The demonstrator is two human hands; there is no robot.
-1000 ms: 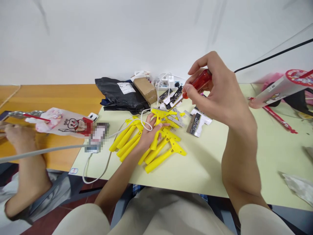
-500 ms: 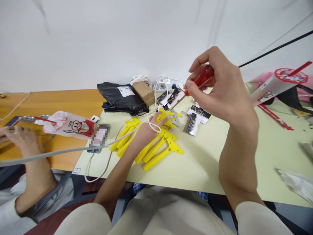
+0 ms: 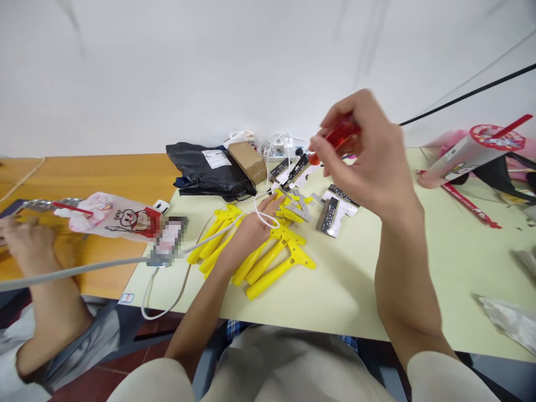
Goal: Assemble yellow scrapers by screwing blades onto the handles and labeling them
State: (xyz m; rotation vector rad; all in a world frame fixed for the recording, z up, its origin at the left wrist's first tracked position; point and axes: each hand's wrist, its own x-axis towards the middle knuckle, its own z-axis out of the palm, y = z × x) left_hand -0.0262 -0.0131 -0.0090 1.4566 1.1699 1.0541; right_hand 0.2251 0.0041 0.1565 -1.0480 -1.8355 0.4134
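Note:
My right hand (image 3: 371,159) is raised above the table, its fingers closed round the red, translucent handle of a screwdriver (image 3: 341,134); I cannot make out its shaft. Lower and to the left, my left hand (image 3: 253,231) rests among the yellow T-shaped scrapers, its fingers closed on a yellow scraper (image 3: 290,213) beside small grey metal plates (image 3: 300,209). A white cable loops across that hand. Several more yellow scraper handles (image 3: 270,276) lie side by side under and around my left wrist.
Black-and-white packaging cards (image 3: 330,215) lie behind the scrapers. At the back are a black parcel bag (image 3: 209,170), a cardboard box (image 3: 248,161) and a power strip (image 3: 278,149). A phone (image 3: 168,240) and drink cup (image 3: 129,219) stand left, near another person's hand (image 3: 31,240); another cup (image 3: 464,159) is right.
My right hand with the screwdriver has moved slightly left and down, and the screwdriver's handle has turned a little. My left hand stays at the yellow scraper.

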